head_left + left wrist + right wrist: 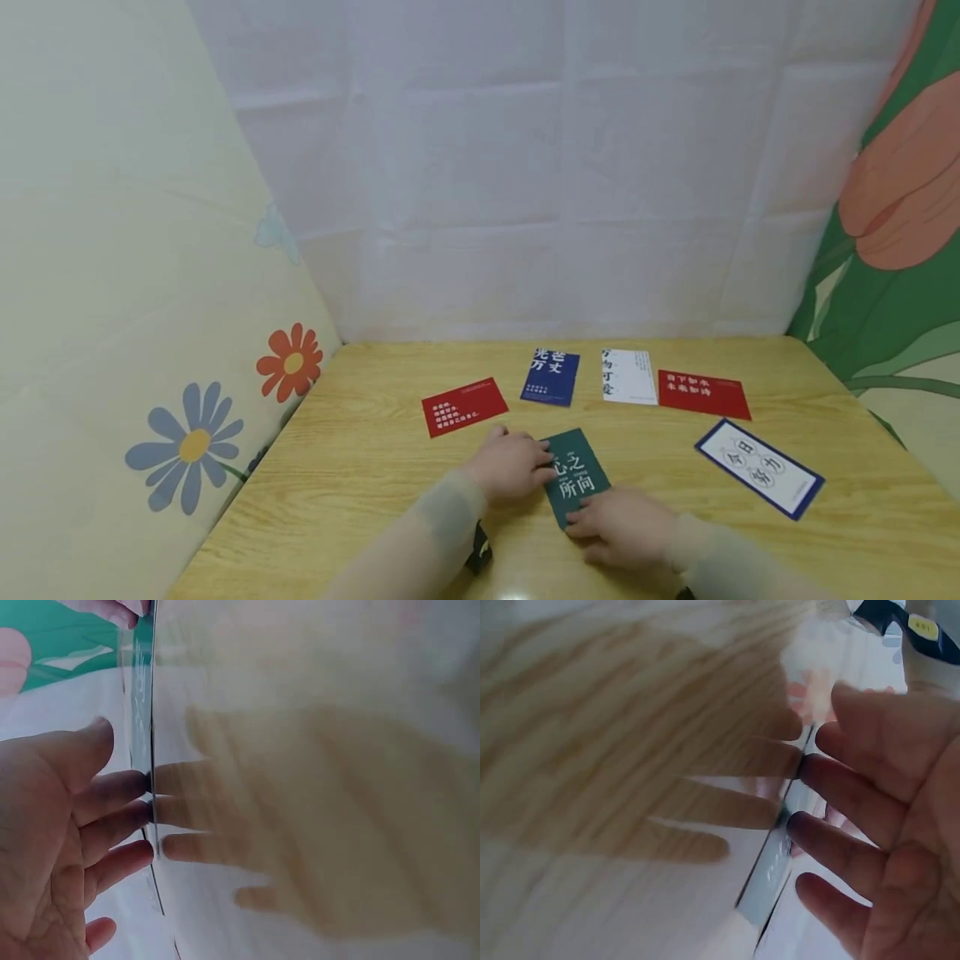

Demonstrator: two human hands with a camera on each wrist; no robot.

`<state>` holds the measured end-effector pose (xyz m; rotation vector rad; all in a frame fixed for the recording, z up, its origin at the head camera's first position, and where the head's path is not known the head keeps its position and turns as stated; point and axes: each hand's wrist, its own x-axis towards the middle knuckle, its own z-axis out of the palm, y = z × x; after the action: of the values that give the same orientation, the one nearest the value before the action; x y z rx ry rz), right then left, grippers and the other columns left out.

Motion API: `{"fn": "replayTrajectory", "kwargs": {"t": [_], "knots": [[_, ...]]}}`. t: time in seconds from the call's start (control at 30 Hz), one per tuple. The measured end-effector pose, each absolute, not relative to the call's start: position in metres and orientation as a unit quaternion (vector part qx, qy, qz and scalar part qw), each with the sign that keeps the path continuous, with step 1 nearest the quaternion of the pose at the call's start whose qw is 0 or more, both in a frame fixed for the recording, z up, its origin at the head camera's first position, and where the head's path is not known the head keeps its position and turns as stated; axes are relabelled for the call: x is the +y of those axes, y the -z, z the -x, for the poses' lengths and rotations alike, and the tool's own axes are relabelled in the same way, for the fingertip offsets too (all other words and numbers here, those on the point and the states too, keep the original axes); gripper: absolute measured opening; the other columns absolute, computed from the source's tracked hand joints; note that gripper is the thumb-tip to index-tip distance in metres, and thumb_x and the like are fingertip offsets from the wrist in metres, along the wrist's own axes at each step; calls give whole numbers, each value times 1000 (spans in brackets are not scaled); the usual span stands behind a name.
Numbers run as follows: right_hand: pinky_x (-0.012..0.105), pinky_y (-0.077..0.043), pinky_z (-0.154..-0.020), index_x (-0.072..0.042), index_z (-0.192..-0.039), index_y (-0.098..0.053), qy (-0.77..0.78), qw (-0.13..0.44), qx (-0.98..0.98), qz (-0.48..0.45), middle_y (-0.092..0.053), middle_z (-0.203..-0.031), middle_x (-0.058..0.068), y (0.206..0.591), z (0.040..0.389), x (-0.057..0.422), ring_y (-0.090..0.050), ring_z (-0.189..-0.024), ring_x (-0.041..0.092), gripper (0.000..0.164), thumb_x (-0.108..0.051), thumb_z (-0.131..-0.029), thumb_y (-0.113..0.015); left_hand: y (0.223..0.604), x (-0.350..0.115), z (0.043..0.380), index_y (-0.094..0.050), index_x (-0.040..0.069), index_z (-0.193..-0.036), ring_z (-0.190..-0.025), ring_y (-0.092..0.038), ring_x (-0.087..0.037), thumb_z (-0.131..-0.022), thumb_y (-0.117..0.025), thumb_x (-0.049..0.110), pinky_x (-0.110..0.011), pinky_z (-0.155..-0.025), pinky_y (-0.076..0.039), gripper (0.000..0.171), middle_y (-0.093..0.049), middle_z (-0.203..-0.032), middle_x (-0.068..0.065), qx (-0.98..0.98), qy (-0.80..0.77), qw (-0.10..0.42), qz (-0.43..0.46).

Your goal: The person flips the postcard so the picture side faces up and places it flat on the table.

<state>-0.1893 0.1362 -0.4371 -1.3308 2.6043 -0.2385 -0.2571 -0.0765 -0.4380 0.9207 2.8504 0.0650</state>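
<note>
A dark green card (576, 473) with white characters lies tilted on the wooden table between both hands. My left hand (512, 467) touches its left edge with the fingertips, palm down. At the lower right corner, the fingers of my right hand (626, 527) rest on the card. The left wrist view has the left hand (56, 832) with fairly straight fingers, thumb apart, the fingertips at the thin card (141, 690). In the right wrist view the right hand (900, 817) also has extended fingers, tips at the card's edge (763, 877).
Along the back lie a red card (465, 407), a blue card (550, 377), a white card (630, 377) and another red card (705, 394). A blue-bordered white card (760, 468) lies at right. The glossy table (360, 442) meets a white cloth backdrop (465, 183).
</note>
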Motion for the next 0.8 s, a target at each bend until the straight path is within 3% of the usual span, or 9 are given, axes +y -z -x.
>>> {"fn": "replayTrajectory", "kwargs": {"t": [0.3, 0.57, 0.8], "knots": [[45, -39, -103, -21, -135, -57, 125, 166, 882, 423, -51, -140, -7, 440, 200, 128, -46, -130, 23, 49, -46, -93, -57, 439, -68, 277, -58, 26, -134, -130, -46, -13, -85, -66, 52, -53, -109, -24, 57, -49, -142, 9, 951, -22, 90, -295], [48, -34, -107, -25, -135, -57, 151, 206, 890, 376, -48, -143, -11, 440, 212, 126, -40, -135, 21, 46, -44, -92, -58, 441, -70, 292, -56, 26, -136, -133, -42, -13, -86, -65, 51, -55, -112, -17, 56, -47, -144, 8, 952, -37, 101, -287], [47, -33, -108, -25, -131, -60, 150, 198, 887, 390, -48, -143, -8, 434, 212, 129, -39, -136, 23, 42, -43, -93, -59, 438, -73, 293, -55, 25, -137, -135, -39, -14, -90, -61, 48, -53, -113, -16, 52, -44, -146, 6, 946, -38, 94, -307]]}}
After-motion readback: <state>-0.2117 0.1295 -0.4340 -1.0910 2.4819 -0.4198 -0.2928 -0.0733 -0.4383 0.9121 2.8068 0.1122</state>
